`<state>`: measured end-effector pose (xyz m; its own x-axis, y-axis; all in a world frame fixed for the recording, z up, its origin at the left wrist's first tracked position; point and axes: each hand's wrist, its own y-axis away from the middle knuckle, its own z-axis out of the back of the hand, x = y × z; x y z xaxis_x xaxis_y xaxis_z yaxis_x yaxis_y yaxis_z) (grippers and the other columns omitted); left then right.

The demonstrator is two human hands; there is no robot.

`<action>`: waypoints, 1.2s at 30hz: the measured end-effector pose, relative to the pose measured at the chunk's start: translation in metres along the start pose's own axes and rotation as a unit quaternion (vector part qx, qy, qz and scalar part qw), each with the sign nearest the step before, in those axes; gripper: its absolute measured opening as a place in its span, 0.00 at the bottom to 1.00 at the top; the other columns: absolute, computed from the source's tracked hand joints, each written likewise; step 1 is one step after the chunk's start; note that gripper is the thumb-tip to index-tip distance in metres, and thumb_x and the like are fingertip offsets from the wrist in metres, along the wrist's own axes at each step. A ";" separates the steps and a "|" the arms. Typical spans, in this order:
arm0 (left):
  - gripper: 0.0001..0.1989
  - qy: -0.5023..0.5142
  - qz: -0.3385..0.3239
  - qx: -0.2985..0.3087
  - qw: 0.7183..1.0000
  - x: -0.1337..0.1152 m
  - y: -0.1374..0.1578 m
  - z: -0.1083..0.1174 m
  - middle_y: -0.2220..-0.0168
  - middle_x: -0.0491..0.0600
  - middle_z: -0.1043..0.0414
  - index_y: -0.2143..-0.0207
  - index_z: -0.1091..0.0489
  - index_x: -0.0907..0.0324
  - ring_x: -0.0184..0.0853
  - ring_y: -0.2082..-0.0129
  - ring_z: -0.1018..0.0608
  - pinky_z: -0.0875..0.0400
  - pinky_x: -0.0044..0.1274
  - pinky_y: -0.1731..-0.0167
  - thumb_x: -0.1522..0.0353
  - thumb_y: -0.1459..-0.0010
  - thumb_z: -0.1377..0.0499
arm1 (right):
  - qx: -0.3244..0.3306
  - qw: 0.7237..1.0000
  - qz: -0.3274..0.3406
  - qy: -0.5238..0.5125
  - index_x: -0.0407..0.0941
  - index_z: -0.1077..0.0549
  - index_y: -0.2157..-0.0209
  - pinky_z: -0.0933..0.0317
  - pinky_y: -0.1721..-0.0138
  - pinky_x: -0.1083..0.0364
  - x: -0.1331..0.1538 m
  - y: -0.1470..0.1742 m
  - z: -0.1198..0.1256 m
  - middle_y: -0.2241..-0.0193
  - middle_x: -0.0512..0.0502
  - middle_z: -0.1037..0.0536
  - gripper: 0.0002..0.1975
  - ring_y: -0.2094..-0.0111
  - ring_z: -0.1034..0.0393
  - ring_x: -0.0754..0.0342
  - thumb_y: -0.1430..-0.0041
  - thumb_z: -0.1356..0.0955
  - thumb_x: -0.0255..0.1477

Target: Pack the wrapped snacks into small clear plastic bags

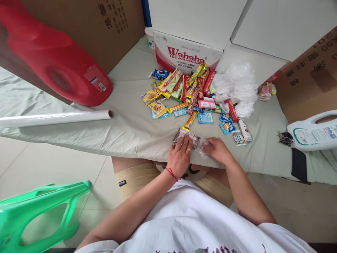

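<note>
Near the cloth's front edge, my left hand (180,154) lies flat with its fingers stretched over a dark brown packet (196,141). Crinkled clear plastic film (202,149) covers part of that packet and trails off to its right. The fingers of my right hand (218,149) are closed on this loose end of film. Just beyond my left fingertips is a yellow-and-orange snack stick (190,121). Farther back spreads a heap of wrapped snacks (184,84) in red, yellow, green and blue. My palms hide the undersides of the packet and film.
A Wahaha carton (186,52) stands behind the heap, with crumpled clear plastic (237,88) to the right. At left are a red jug (60,59), a white roll (58,118) and a green stool (47,214). A phone (299,164) and white bottle (316,133) lie right.
</note>
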<state>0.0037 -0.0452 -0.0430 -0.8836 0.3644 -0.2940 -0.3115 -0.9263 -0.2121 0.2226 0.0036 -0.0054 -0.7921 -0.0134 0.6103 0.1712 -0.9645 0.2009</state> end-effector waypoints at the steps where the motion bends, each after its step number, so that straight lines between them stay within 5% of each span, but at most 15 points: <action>1: 0.30 0.003 -0.002 -0.003 1.000 0.001 0.000 -0.001 0.27 0.54 0.46 0.29 0.41 0.55 0.49 0.31 0.35 0.28 0.40 0.49 0.72 0.32 0.51 | -0.009 1.000 0.003 0.008 0.44 0.22 0.65 0.35 0.57 0.50 0.000 0.007 0.000 0.67 0.45 0.23 0.12 0.64 0.30 0.49 0.43 0.29 0.39; 6: 0.29 -0.006 -0.011 -0.014 1.000 0.004 0.003 -0.003 0.27 0.54 0.45 0.29 0.41 0.56 0.49 0.31 0.34 0.29 0.39 0.50 0.73 0.31 0.51 | -0.051 0.985 -0.045 -0.157 0.48 0.30 0.68 0.36 0.70 0.55 0.024 0.025 0.009 0.72 0.51 0.26 0.11 0.72 0.30 0.53 0.40 0.32 0.41; 10: 0.28 -0.003 -0.028 -0.012 1.000 0.003 0.002 -0.003 0.27 0.56 0.44 0.30 0.39 0.57 0.48 0.31 0.34 0.29 0.39 0.50 0.74 0.31 0.52 | -0.028 0.965 -0.072 -0.249 0.50 0.36 0.69 0.45 0.80 0.58 0.066 -0.004 -0.004 0.82 0.58 0.33 0.10 0.83 0.38 0.56 0.38 0.33 0.39; 14: 0.22 0.023 -0.044 -0.022 0.999 0.005 -0.001 0.000 0.34 0.61 0.31 0.38 0.30 0.62 0.49 0.31 0.34 0.28 0.41 0.46 0.74 0.32 0.50 | -0.052 0.993 -0.028 -0.100 0.48 0.34 0.71 0.40 0.71 0.56 0.099 -0.040 -0.028 0.78 0.53 0.26 0.07 0.76 0.31 0.53 0.38 0.35 0.30; 19: 0.18 0.183 -0.070 -0.084 0.977 0.022 0.011 0.024 0.40 0.58 0.25 0.51 0.22 0.59 0.46 0.33 0.31 0.29 0.41 0.39 0.73 0.38 0.47 | -0.053 0.998 0.008 0.037 0.48 0.30 0.66 0.42 0.67 0.56 0.106 -0.040 -0.040 0.73 0.49 0.21 0.08 0.70 0.28 0.50 0.32 0.37 0.32; 21: 0.17 0.221 -0.018 -0.127 0.967 0.031 0.016 0.033 0.41 0.54 0.23 0.55 0.21 0.55 0.45 0.36 0.29 0.30 0.42 0.39 0.73 0.37 0.48 | -0.058 0.997 0.018 0.057 0.48 0.30 0.65 0.43 0.67 0.55 0.104 -0.035 -0.041 0.73 0.49 0.22 0.09 0.70 0.28 0.49 0.31 0.38 0.33; 23: 0.16 0.200 0.107 -0.158 0.961 0.038 0.011 0.037 0.38 0.56 0.26 0.52 0.22 0.56 0.50 0.35 0.31 0.34 0.48 0.38 0.69 0.34 0.48 | -0.061 0.996 0.025 0.062 0.48 0.30 0.64 0.43 0.67 0.55 0.104 -0.032 -0.042 0.73 0.49 0.22 0.10 0.69 0.27 0.48 0.31 0.39 0.34; 26: 0.20 0.157 0.221 -0.110 0.956 0.043 -0.010 0.033 0.32 0.64 0.35 0.46 0.25 0.62 0.59 0.31 0.38 0.43 0.55 0.35 0.62 0.33 0.47 | -0.063 0.997 0.029 0.035 0.49 0.30 0.63 0.41 0.67 0.54 0.104 -0.028 -0.043 0.72 0.47 0.22 0.10 0.68 0.27 0.46 0.31 0.41 0.34; 29: 0.21 0.200 0.167 -0.046 0.964 0.034 -0.027 0.026 0.39 0.65 0.28 0.44 0.29 0.62 0.55 0.35 0.31 0.39 0.50 0.35 0.63 0.37 0.42 | -0.085 0.996 0.012 -0.026 0.49 0.31 0.62 0.39 0.67 0.53 0.099 -0.018 -0.043 0.73 0.47 0.24 0.11 0.70 0.28 0.47 0.30 0.42 0.35; 32: 0.23 0.250 0.131 -0.069 0.957 0.009 -0.023 0.024 0.47 0.63 0.24 0.41 0.33 0.62 0.48 0.46 0.22 0.25 0.39 0.46 0.67 0.37 0.43 | -0.106 0.977 -0.042 -0.178 0.49 0.32 0.60 0.35 0.68 0.53 0.084 0.003 -0.041 0.74 0.49 0.25 0.13 0.71 0.28 0.49 0.29 0.41 0.42; 36: 0.22 0.219 -0.033 -0.090 0.971 -0.032 -0.001 0.020 0.40 0.62 0.28 0.43 0.28 0.56 0.49 0.37 0.27 0.29 0.42 0.41 0.74 0.39 0.45 | -0.082 0.874 -0.106 -0.467 0.49 0.30 0.58 0.28 0.65 0.52 0.057 0.037 -0.038 0.63 0.46 0.19 0.21 0.62 0.23 0.49 0.32 0.38 0.52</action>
<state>0.0250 -0.0583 -0.0146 -0.6173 0.4651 -0.6345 -0.2623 -0.8820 -0.3914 0.1617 -0.0428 0.0076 0.0407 0.3181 0.9472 -0.0677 -0.9449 0.3202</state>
